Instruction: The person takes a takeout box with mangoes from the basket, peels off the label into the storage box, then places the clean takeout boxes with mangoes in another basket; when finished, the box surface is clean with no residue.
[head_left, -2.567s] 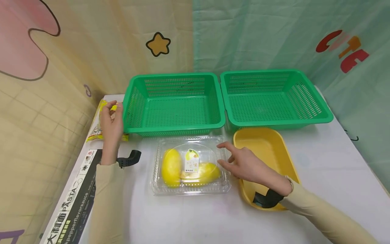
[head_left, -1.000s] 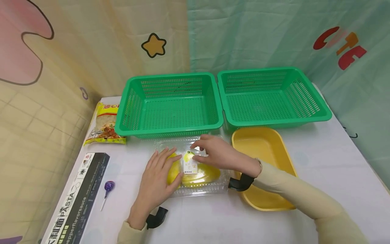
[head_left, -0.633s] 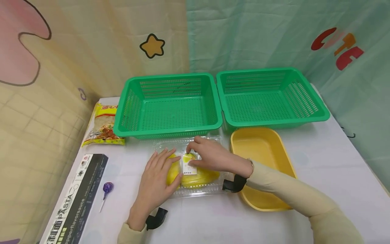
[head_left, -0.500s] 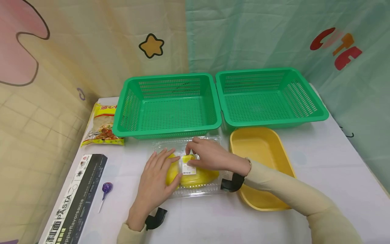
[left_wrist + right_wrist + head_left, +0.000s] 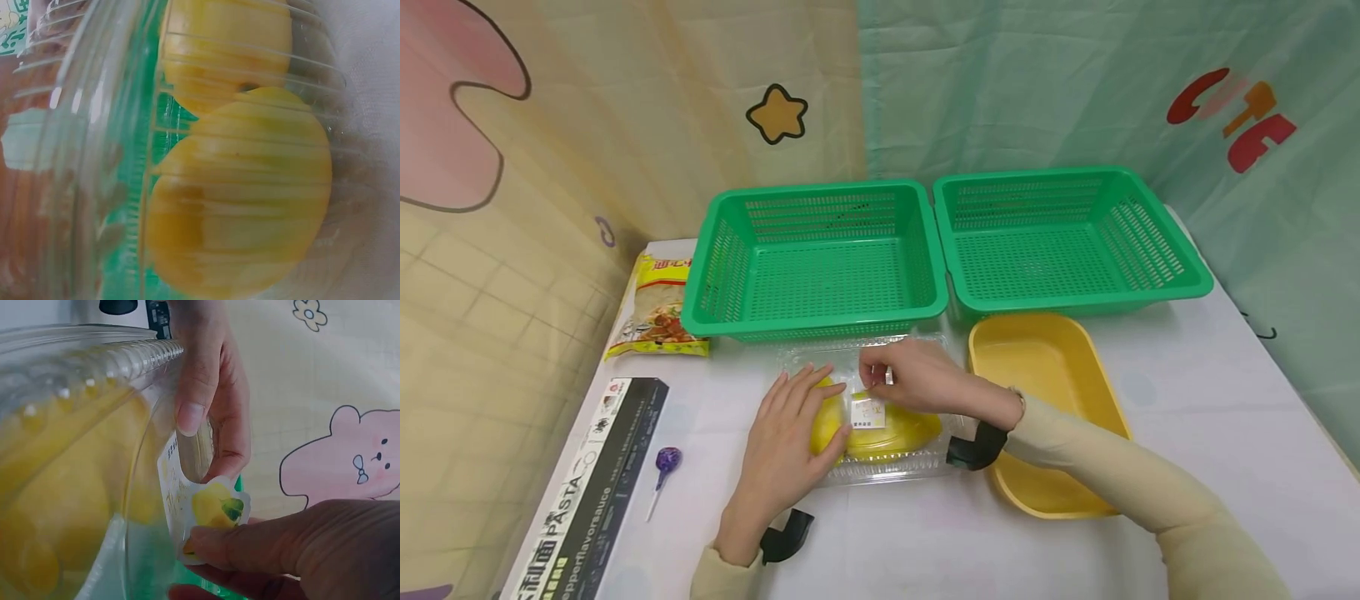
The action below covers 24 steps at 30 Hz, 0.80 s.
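Observation:
A clear plastic clamshell box [image 5: 891,475] holds two yellow mangoes [image 5: 244,194], seen through its wall in the left wrist view. My left hand [image 5: 782,442] lies on the left part of the lid with fingers spread. My right hand [image 5: 921,379] pinches the upper end of the white sticker label [image 5: 215,503] between thumb and finger. In the right wrist view that end, printed with a yellow fruit and green leaf, curls away from the lid. The label's lower part [image 5: 868,414] still lies against the plastic.
Two green baskets [image 5: 823,327] [image 5: 1075,297] stand behind the box. A yellow tray [image 5: 1086,400] sits to its right, partly under my right forearm. On the left lie a noodle packet [image 5: 658,312], a black-and-white pasta box [image 5: 598,483] and a purple-wrapped lollipop [image 5: 667,458].
My left hand has come from beside the noodle packet onto the lid, uncovering the lollipop. My right hand has moved left onto the label, whose upper end has been peeled up and folded towards me.

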Each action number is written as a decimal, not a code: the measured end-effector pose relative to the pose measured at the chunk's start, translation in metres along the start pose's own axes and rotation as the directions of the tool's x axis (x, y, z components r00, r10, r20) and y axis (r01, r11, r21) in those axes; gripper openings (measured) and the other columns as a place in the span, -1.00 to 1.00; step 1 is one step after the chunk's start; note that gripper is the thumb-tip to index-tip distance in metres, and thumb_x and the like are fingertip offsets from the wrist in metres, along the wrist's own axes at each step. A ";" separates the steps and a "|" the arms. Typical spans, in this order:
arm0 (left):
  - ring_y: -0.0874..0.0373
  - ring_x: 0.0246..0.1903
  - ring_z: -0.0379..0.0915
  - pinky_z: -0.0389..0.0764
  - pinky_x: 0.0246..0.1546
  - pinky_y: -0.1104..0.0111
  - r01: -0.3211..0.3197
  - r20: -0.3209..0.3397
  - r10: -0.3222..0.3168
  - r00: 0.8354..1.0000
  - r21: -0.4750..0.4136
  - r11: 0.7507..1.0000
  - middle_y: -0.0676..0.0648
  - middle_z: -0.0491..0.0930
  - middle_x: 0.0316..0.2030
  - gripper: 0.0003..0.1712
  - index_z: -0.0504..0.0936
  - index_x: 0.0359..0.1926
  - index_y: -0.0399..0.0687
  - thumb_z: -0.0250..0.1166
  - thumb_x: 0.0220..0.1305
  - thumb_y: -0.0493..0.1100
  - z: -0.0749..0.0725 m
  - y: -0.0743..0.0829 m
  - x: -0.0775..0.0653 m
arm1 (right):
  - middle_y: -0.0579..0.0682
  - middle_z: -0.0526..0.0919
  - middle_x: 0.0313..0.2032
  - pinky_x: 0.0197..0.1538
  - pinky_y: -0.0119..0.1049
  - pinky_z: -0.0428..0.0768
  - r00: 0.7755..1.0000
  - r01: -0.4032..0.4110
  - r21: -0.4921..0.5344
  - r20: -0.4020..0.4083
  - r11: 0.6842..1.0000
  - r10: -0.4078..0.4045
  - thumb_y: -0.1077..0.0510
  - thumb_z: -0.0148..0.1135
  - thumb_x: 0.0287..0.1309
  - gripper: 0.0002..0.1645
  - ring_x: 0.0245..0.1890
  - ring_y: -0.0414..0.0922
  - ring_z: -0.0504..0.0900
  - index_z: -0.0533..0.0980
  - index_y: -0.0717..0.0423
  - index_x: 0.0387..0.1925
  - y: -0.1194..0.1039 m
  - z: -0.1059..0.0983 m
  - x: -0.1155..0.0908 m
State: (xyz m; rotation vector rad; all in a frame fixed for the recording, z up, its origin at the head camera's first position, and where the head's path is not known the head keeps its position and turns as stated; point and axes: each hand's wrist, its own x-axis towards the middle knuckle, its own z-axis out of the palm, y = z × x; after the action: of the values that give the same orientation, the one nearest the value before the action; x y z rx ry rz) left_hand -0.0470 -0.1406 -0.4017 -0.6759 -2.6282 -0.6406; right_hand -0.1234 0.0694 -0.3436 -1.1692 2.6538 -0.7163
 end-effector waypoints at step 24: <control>-0.11 0.28 0.17 -0.03 0.32 0.06 0.004 -0.001 -0.004 1.000 -0.018 1.000 -0.12 0.37 0.23 -0.48 0.54 0.07 -0.11 0.12 0.19 0.09 0.000 -0.001 0.000 | -0.01 0.62 -0.47 -0.53 -0.33 0.49 0.916 -0.328 0.351 -0.107 0.877 0.386 0.14 0.33 0.14 -0.92 -0.55 0.00 0.52 0.66 0.05 -0.32 0.084 -0.066 -0.124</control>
State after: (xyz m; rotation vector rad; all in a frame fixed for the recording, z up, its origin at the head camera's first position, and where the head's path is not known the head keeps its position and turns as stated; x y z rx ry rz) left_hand -0.0475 -0.1408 -0.4020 -0.6759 -2.6259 -0.6665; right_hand -0.1147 0.2326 -0.3324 -0.5276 2.6334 -1.1688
